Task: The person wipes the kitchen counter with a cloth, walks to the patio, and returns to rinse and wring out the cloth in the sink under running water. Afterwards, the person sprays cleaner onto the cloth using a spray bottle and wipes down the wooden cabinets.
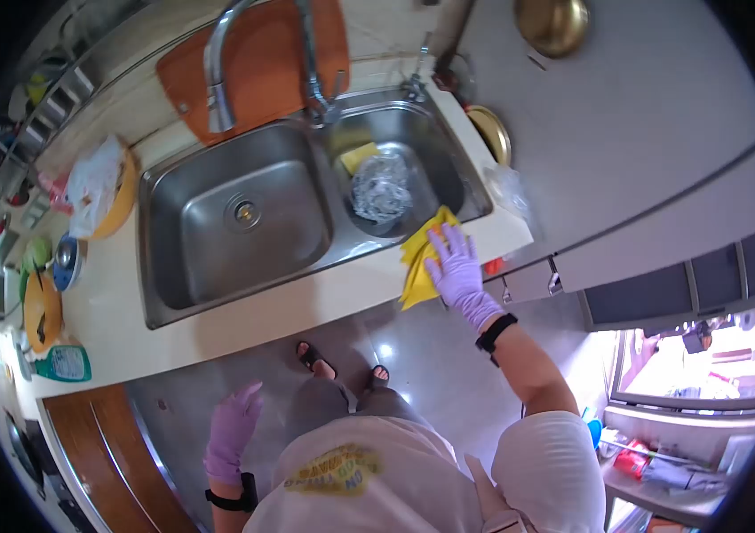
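Note:
My right hand (456,271), in a purple glove, presses a yellow cloth (422,258) against the counter's front edge, beside the smaller right basin. Part of the cloth hangs over the edge. My left hand (234,428), also gloved in purple, is in the air below the counter, away from it, with nothing in it. Inside the right basin (435,147) lie a crumpled, shiny clear-grey bundle (381,188) and a yellow sponge or cloth piece (361,158). The larger left basin (284,191) holds nothing but its drain.
A chrome faucet (216,80) stands behind the basins, before an orange board (266,53). On the left are a yellow bowl with a plastic bag (98,186), a yellow dish (43,311) and a green bottle (65,363). Clear plastic (509,194) lies at the right corner.

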`<state>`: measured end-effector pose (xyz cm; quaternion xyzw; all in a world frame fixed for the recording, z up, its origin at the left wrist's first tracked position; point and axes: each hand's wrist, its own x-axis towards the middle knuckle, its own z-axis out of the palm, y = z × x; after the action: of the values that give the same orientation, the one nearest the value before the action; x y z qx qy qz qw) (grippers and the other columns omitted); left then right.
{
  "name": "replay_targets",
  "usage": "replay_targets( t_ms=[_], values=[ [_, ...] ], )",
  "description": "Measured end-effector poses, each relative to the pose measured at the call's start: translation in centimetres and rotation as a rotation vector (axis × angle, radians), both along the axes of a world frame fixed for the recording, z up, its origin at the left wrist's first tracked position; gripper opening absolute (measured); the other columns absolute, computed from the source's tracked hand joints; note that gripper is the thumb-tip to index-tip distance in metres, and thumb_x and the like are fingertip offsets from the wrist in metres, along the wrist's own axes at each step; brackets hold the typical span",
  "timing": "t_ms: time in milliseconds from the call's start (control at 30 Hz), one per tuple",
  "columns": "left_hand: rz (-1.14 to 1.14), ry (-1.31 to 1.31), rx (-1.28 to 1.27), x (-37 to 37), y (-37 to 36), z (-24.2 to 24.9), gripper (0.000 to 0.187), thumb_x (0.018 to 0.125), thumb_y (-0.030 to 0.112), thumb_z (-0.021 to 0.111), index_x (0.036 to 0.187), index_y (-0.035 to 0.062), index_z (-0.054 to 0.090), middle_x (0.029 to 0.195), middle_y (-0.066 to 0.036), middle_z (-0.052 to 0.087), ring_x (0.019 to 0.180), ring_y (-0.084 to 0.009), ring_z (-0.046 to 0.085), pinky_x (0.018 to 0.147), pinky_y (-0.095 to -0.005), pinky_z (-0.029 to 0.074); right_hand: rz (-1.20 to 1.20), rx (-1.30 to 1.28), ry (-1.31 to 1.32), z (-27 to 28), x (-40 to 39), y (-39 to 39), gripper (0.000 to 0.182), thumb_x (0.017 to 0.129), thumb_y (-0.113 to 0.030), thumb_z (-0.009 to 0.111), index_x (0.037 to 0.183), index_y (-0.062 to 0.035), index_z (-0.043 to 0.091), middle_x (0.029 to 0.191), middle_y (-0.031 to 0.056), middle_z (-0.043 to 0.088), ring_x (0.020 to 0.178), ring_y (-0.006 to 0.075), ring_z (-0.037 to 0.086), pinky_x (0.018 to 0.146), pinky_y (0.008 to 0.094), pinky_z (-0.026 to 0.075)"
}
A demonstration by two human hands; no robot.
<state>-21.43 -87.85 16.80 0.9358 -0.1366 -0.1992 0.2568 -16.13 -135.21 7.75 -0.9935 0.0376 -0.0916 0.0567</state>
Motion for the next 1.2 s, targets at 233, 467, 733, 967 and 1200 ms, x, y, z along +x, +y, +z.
replay_targets(
  t_ms=[233, 467, 733, 967, 1200],
  values=[
    [-0.124, -0.021, 0.004, -3.7, -2.6, -2.3, 0.029, 0.085, 0.017, 0.056, 0.112, 0.0077, 0.059, 0.106, -0.015, 0.062, 0.096, -0.0342, 0.058, 0.086, -0.0387, 0.046, -0.303, 0.044, -0.123, -0.6, -0.9, -10.3, 0.05, 0.085, -0.031, 0.05, 0.127, -0.0052, 0.045, 0.128, 0.0181, 0.045, 0.121, 0.0339, 0.039, 0.102, 0.0502, 0.027],
    [-0.552, 0.378, -0.024, 0.7, -6.4, -1.9, 0.056, 0.094, 0.039, 0.042, 0.143, 0.0173, 0.026, 0.147, -0.015, 0.025, 0.135, -0.0355, 0.024, 0.105, -0.0602, 0.018, -0.667, 0.107, -0.138, -1.0, -1.1, -5.6, 0.062, 0.085, -0.042, 0.048, 0.137, -0.0087, 0.036, 0.141, 0.019, 0.032, 0.134, 0.0356, 0.023, 0.107, 0.0547, 0.016],
    [-0.567, -0.106, -0.193, 3.6, -13.9, 1.1, 0.027, 0.084, 0.017, 0.056, 0.109, 0.006, 0.059, 0.105, -0.015, 0.062, 0.096, -0.0328, 0.058, 0.087, -0.0384, 0.045, -0.65, 0.274, -0.054, 1.0, -3.1, -2.9, 0.069, 0.079, -0.045, 0.054, 0.133, -0.0048, 0.039, 0.138, 0.0201, 0.033, 0.131, 0.0369, 0.025, 0.102, 0.0576, 0.023],
    [-0.505, -0.138, -0.167, 4.6, -10.3, 1.7, 0.025, 0.083, 0.017, 0.057, 0.105, 0.006, 0.06, 0.101, -0.013, 0.063, 0.092, -0.0316, 0.059, 0.081, -0.0412, 0.046, -0.805, 0.072, -0.121, -0.5, 1.9, -6.3, 0.073, 0.079, -0.049, 0.052, 0.136, -0.0059, 0.036, 0.14, 0.0236, 0.03, 0.134, 0.0395, 0.02, 0.107, 0.0552, 0.014],
    [-0.43, -0.077, -0.128, 4.3, -5.8, 0.1, 0.027, 0.083, 0.017, 0.059, 0.108, 0.0073, 0.06, 0.104, -0.013, 0.062, 0.096, -0.031, 0.058, 0.084, -0.0389, 0.047, -0.865, 0.029, 0.003, -0.4, 4.4, -9.8, 0.065, 0.086, -0.045, 0.043, 0.138, -0.0075, 0.033, 0.145, 0.019, 0.025, 0.136, 0.0368, 0.017, 0.109, 0.0532, 0.01]
  ],
)
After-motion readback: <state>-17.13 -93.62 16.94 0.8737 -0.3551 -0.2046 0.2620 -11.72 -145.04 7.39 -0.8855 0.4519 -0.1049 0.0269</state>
